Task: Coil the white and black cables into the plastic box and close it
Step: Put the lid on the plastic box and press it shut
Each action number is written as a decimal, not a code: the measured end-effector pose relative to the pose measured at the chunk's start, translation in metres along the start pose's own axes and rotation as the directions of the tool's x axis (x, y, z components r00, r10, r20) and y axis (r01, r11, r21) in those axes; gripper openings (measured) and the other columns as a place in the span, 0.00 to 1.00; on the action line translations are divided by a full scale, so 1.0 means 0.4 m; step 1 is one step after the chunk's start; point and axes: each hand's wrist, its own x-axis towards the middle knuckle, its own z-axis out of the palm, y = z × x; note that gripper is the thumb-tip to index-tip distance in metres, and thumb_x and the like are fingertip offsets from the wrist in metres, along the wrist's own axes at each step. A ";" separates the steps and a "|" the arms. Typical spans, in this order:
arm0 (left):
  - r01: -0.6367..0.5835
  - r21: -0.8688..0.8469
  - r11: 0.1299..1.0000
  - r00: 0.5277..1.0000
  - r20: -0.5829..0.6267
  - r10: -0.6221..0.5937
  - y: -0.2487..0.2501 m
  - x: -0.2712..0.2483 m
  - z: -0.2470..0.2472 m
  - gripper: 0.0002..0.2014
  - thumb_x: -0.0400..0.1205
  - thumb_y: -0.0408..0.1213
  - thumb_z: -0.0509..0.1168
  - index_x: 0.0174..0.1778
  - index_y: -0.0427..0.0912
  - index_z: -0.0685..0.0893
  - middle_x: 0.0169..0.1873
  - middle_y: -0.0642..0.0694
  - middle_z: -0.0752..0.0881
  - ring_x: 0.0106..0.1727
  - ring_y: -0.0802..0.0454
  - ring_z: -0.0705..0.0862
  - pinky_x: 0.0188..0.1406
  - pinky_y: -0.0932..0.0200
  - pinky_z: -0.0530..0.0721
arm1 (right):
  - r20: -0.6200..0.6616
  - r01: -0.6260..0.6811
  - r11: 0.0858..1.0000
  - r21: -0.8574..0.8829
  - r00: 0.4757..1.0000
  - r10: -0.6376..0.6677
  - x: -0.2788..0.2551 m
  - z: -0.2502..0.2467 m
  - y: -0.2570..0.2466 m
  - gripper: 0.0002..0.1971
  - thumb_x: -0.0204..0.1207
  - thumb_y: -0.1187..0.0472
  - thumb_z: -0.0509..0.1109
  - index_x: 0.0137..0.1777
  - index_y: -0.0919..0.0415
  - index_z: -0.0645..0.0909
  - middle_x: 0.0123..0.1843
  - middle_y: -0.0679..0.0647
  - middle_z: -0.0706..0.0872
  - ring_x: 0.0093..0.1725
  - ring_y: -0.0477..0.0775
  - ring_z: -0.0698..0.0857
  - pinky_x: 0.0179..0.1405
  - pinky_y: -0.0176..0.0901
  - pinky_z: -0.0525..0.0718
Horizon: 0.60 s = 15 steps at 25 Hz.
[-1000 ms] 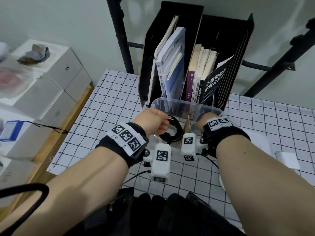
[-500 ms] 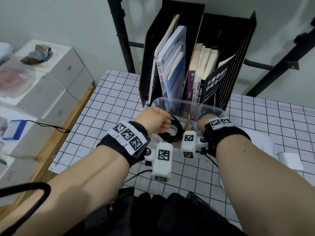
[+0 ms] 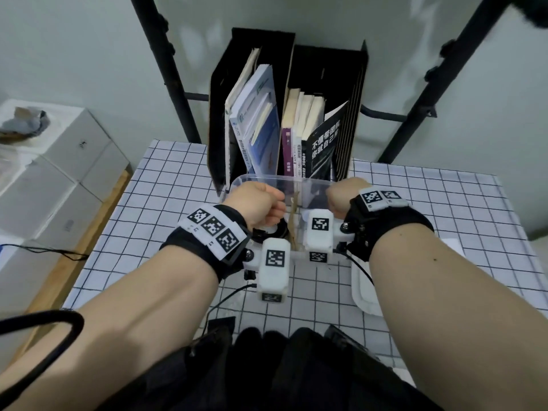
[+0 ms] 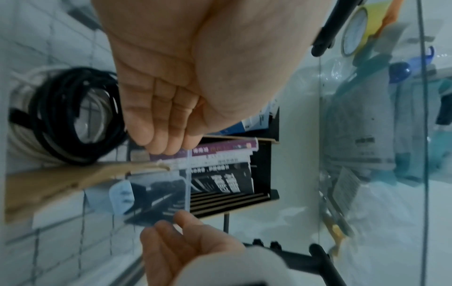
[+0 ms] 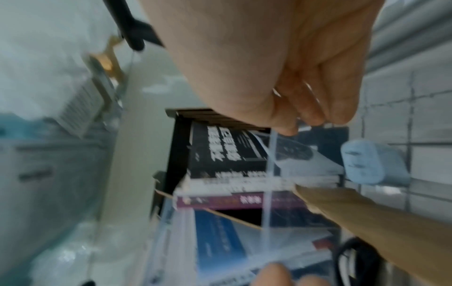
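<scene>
Both hands over the clear plastic box, empty: left hand and right hand loosely curled. Black cable coiled inside atop the white cable. Book titles too blurred to read.

Head camera looks steeply down from above onto both forearms and the plastic box on the checked table. Both wrist cameras sit close, facing forward along the palms; all three views share the black book rack.
</scene>
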 end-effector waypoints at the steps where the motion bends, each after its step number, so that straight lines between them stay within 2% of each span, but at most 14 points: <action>1: -0.012 0.008 1.000 1.000 0.022 0.012 0.008 -0.004 0.019 0.11 0.84 0.24 0.55 0.39 0.37 0.80 0.32 0.41 0.83 0.30 0.50 0.81 0.27 0.63 0.84 | -0.028 0.008 0.995 0.095 1.000 -0.005 -0.008 -0.017 0.015 0.11 0.83 0.62 0.61 0.60 0.65 0.81 0.47 0.56 0.80 0.40 0.55 0.80 0.30 0.37 0.80; 3: -0.031 0.031 0.999 0.998 0.056 0.030 0.020 -0.008 0.054 0.11 0.84 0.23 0.55 0.40 0.37 0.80 0.33 0.41 0.83 0.30 0.50 0.81 0.28 0.62 0.84 | -0.082 -0.084 0.945 0.317 0.990 0.115 -0.036 -0.051 0.055 0.14 0.82 0.63 0.62 0.64 0.67 0.81 0.48 0.55 0.86 0.39 0.52 0.85 0.30 0.34 0.85; 4: -0.043 0.041 0.998 0.996 0.074 0.040 0.025 -0.009 0.075 0.11 0.84 0.23 0.55 0.40 0.38 0.79 0.33 0.41 0.83 0.30 0.51 0.81 0.30 0.61 0.83 | -0.101 -0.126 0.934 0.335 0.981 0.168 -0.052 -0.068 0.086 0.13 0.81 0.63 0.63 0.61 0.68 0.83 0.49 0.56 0.89 0.38 0.51 0.86 0.32 0.35 0.86; 6: -0.062 0.060 0.996 0.993 0.108 0.056 0.031 -0.011 0.118 0.11 0.84 0.23 0.55 0.40 0.38 0.79 0.34 0.41 0.83 0.30 0.51 0.81 0.31 0.60 0.82 | -0.112 -0.198 0.950 0.240 0.967 0.229 -0.069 -0.089 0.160 0.11 0.82 0.63 0.62 0.54 0.65 0.85 0.51 0.57 0.90 0.38 0.52 0.87 0.33 0.34 0.84; 8: -0.076 0.073 0.994 0.987 0.147 0.064 0.035 -0.013 0.168 0.12 0.83 0.23 0.55 0.38 0.39 0.79 0.32 0.41 0.82 0.29 0.51 0.80 0.26 0.63 0.81 | -0.140 -0.203 0.943 0.264 0.959 0.245 -0.074 -0.104 0.237 0.04 0.81 0.62 0.63 0.47 0.57 0.80 0.55 0.54 0.86 0.46 0.54 0.86 0.33 0.32 0.86; 9: -0.080 0.074 0.994 0.984 0.167 0.066 0.036 -0.013 0.191 0.13 0.83 0.23 0.55 0.37 0.39 0.79 0.32 0.41 0.82 0.29 0.51 0.79 0.23 0.65 0.80 | -0.131 -0.259 0.940 0.224 0.947 0.292 -0.076 -0.104 0.278 0.02 0.79 0.61 0.65 0.46 0.56 0.79 0.55 0.54 0.86 0.48 0.55 0.86 0.36 0.32 0.87; 11: -0.079 0.094 0.992 0.978 0.200 0.059 0.038 -0.009 0.237 0.12 0.83 0.24 0.56 0.37 0.39 0.79 0.31 0.41 0.81 0.29 0.51 0.79 0.21 0.66 0.80 | -0.137 -0.407 0.864 0.297 0.877 0.460 -0.095 -0.111 0.325 0.07 0.75 0.59 0.67 0.50 0.59 0.82 0.53 0.55 0.87 0.49 0.57 0.86 0.46 0.37 0.86; 13: -0.078 0.125 0.989 0.974 0.222 0.049 0.044 0.001 0.285 0.11 0.83 0.24 0.55 0.40 0.38 0.79 0.32 0.41 0.82 0.30 0.51 0.80 0.24 0.66 0.82 | -0.164 -0.438 0.804 0.402 0.830 0.534 -0.111 -0.126 0.359 0.12 0.75 0.59 0.69 0.56 0.62 0.81 0.49 0.56 0.85 0.47 0.58 0.85 0.46 0.39 0.81; 14: -0.079 0.134 0.988 0.971 0.235 0.046 0.047 0.007 0.310 0.11 0.83 0.24 0.54 0.40 0.38 0.79 0.33 0.41 0.83 0.30 0.51 0.81 0.24 0.66 0.83 | -0.165 -0.447 0.822 0.353 0.835 0.525 -0.114 -0.128 0.372 0.13 0.75 0.58 0.70 0.57 0.62 0.80 0.46 0.56 0.84 0.46 0.58 0.84 0.45 0.39 0.80; 15: -0.082 0.140 0.987 0.968 0.248 0.046 0.050 0.012 0.331 0.11 0.83 0.24 0.54 0.40 0.38 0.79 0.33 0.41 0.83 0.30 0.51 0.81 0.25 0.65 0.83 | -0.184 -0.470 0.814 0.340 0.816 0.548 -0.123 -0.134 0.378 0.15 0.75 0.57 0.71 0.58 0.62 0.80 0.44 0.56 0.82 0.45 0.59 0.82 0.44 0.39 0.78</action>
